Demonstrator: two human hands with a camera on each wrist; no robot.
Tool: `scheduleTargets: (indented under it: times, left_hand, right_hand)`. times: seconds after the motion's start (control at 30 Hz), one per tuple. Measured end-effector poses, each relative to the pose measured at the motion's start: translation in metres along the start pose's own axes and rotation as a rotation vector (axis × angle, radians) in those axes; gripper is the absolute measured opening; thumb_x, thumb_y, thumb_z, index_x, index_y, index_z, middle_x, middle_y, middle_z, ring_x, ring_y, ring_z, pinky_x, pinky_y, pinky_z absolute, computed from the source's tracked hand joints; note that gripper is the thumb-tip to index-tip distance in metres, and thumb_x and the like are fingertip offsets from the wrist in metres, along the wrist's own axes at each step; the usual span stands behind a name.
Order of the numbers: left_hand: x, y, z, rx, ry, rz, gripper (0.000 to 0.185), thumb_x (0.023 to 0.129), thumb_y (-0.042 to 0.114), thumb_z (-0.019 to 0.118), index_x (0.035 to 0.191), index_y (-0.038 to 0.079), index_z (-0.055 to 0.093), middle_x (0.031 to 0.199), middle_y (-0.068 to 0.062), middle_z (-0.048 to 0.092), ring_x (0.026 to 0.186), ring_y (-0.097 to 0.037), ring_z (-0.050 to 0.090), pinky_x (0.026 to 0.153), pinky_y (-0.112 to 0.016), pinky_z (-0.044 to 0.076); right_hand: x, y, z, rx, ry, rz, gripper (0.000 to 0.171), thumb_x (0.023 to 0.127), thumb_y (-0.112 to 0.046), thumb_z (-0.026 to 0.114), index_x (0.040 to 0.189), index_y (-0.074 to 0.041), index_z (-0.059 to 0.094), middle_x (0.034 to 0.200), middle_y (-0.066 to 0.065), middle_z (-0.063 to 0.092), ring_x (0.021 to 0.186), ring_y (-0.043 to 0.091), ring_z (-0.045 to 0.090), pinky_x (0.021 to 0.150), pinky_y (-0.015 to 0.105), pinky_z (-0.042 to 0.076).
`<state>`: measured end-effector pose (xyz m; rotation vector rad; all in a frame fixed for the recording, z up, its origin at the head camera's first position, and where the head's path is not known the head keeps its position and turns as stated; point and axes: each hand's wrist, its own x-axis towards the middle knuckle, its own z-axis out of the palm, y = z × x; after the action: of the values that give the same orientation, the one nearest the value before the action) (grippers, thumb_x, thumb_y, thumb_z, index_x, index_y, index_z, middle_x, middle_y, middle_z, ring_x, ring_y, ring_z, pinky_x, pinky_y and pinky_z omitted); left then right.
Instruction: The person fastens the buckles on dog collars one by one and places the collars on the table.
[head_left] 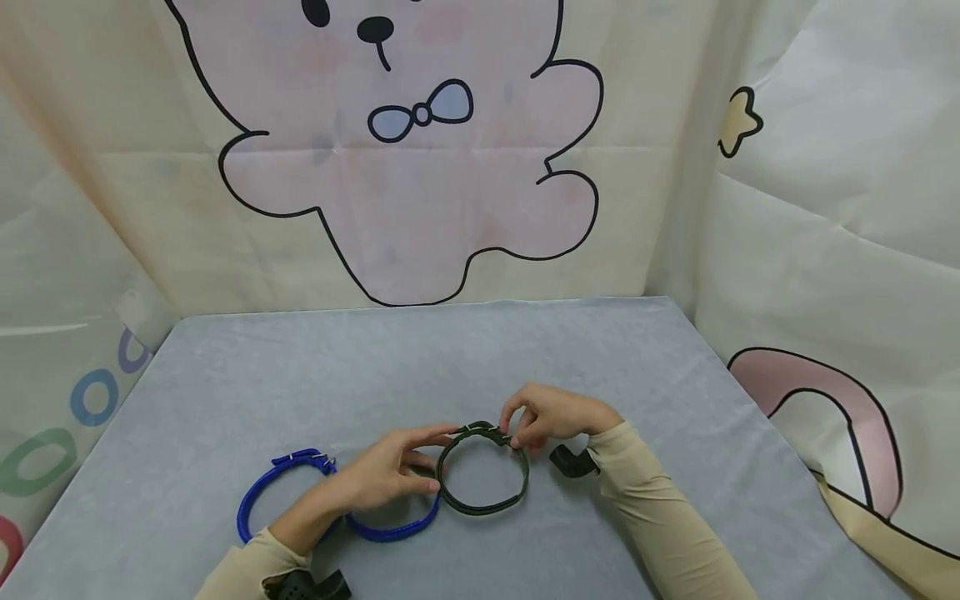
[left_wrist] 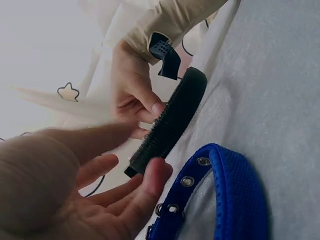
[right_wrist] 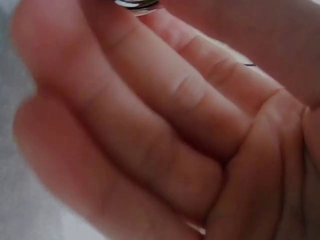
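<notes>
A dark green buckled collar [head_left: 483, 510] forms a round loop near the middle of the table's front. My left hand [head_left: 378, 473] holds its left side between thumb and fingers. At its upper right, by the metal buckle, my right hand [head_left: 558, 414] pinches the band. In the left wrist view the green collar [left_wrist: 172, 120] shows edge-on, the left thumb against its near end. Blue webbing with a buckle, a blue collar [head_left: 251, 500], lies at the left, partly hidden behind my left hand and forearm. The right wrist view shows mostly curled fingers and a sliver of metal.
More blue webbing [head_left: 393, 533] curves below my left hand; I cannot tell whether it belongs to the same collar. A grey cloth covers the table [head_left: 420, 358]. Patterned curtains [head_left: 480, 192] hang behind it and at both sides. Each wrist wears a black device [head_left: 573, 461].
</notes>
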<state>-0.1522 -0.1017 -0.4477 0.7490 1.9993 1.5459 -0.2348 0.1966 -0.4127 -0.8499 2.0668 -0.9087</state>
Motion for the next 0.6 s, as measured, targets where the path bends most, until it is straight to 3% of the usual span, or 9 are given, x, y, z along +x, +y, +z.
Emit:
scheduleTargets:
  times: [0.13,0.37,0.6]
  left_hand:
    - [0.001,0.001,0.004,0.012,-0.029,-0.016,0.068,0.1,0.012,0.065,0.159,0.011,0.032,0.154,-0.031,0.04,0.131,-0.043,0.056,0.089,-0.026,0.056]
    - [0.001,0.004,0.008,0.002,-0.079,-0.05,0.064,0.104,0.022,0.058,0.16,0.012,0.029,0.161,-0.022,0.035,0.144,-0.041,0.044,0.105,-0.036,0.05]
    - [-0.001,0.005,0.008,0.021,-0.061,-0.037,0.059,0.107,0.024,0.052,0.159,0.008,0.03,0.164,-0.017,0.032,0.146,-0.044,0.038,0.112,-0.05,0.043]
  right_hand:
    - [0.0,0.001,0.001,0.001,-0.008,0.05,0.011,0.094,-0.001,0.068,0.105,-0.003,0.069,0.086,0.018,0.078,0.062,0.03,0.071,0.062,0.034,0.059]
    - [0.002,-0.001,0.006,-0.031,0.038,0.155,0.01,0.092,0.004,0.067,0.098,-0.004,0.068,0.076,0.012,0.075,0.055,0.021,0.067,0.052,0.024,0.049]
    - [0.003,-0.003,0.011,-0.035,0.045,0.177,0.01,0.09,0.006,0.068,0.095,-0.003,0.066,0.078,0.01,0.075,0.053,0.015,0.063,0.053,0.023,0.051]
